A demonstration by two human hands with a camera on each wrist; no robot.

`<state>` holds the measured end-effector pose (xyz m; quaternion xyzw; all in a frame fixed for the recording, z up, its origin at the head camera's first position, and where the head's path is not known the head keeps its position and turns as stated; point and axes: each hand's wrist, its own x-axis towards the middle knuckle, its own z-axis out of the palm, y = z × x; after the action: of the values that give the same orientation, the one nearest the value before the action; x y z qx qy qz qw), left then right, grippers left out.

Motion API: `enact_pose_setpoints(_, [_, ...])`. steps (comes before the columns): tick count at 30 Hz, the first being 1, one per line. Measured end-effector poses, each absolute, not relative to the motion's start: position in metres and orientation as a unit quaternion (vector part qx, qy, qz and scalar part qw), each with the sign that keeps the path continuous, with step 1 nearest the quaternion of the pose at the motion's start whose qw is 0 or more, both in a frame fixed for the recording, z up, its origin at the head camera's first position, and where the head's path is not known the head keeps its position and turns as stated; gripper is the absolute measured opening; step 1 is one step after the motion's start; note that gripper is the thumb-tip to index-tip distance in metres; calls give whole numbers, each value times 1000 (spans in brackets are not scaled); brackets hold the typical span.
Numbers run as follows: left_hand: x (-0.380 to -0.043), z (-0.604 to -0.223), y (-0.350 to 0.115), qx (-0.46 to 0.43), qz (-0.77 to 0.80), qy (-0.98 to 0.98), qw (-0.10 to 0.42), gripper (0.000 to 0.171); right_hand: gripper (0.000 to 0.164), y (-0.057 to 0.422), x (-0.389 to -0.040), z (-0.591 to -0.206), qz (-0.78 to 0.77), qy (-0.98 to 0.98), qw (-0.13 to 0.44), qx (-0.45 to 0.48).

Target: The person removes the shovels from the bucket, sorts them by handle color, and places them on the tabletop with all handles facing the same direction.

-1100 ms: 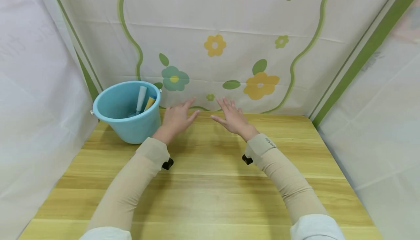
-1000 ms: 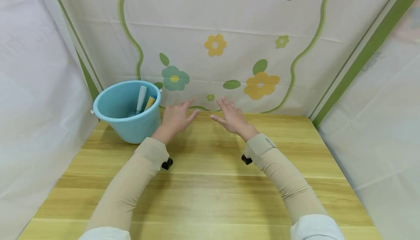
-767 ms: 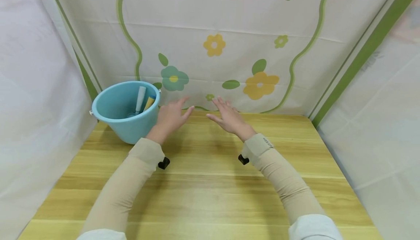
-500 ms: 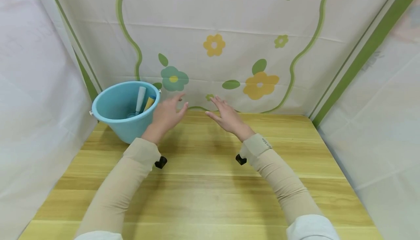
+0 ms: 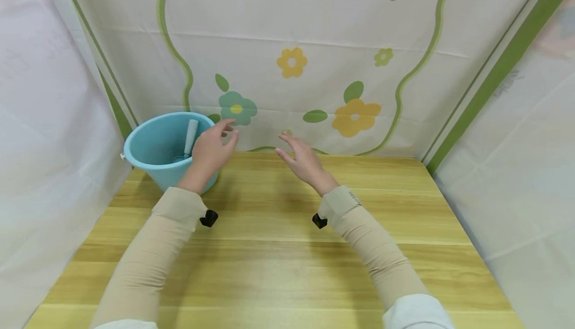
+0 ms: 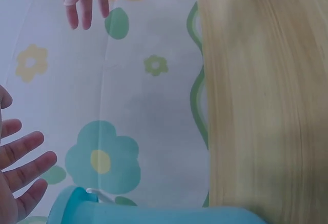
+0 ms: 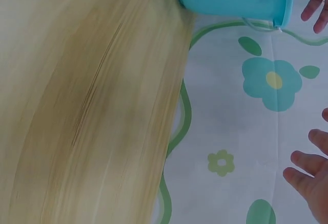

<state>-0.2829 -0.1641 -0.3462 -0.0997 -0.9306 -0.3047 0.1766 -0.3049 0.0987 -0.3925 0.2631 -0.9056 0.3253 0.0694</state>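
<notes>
A light-blue bucket [image 5: 158, 171] stands at the table's back left. Inside it leans a pale-blue handle [image 5: 190, 137], its lower part clear-looking; the yellow item beside it is now hidden behind my left hand. My left hand [image 5: 210, 150] hovers at the bucket's right rim with fingers loosely bent and nothing in them. In the left wrist view its fingers [image 6: 25, 167] spread above the bucket's edge [image 6: 154, 215]. My right hand [image 5: 303, 162] floats over the back middle of the table, fingers extended, holding nothing.
The wooden table [image 5: 269, 269] reaches back to a white cloth wall [image 5: 251, 14] printed with flowers. White cloth also hangs on the left [image 5: 45, 144] and right [image 5: 516, 169]. A white bucket handle [image 7: 259, 27] hangs at the bucket's side.
My left hand has moved left and slightly up, from beside the bucket to its right rim, covering the yellow item. My right hand has drifted a little left. The bucket stays put.
</notes>
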Motion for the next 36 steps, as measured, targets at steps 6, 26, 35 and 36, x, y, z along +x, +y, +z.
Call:
enact_pose_setpoints(6, [-281, -338, -185, -78, -310, -928, 190, 44, 57, 88, -304, -391, 345, -898, 73, 265])
enact_pose_setpoints(26, [-264, -316, -257, 2, -376, -897, 230, 45, 50, 34, -296, -405, 462, -842, 83, 265])
enact_pose_setpoints(35, [-258, -317, -282, 65, -380, -889, 247, 47, 47, 15, -293, -408, 518, -818, 59, 244])
enact_pose_setpoints(36, [-257, -317, -285, 71, -380, -889, 246, 47, 47, 13, -292, -408, 530, -811, 56, 243])
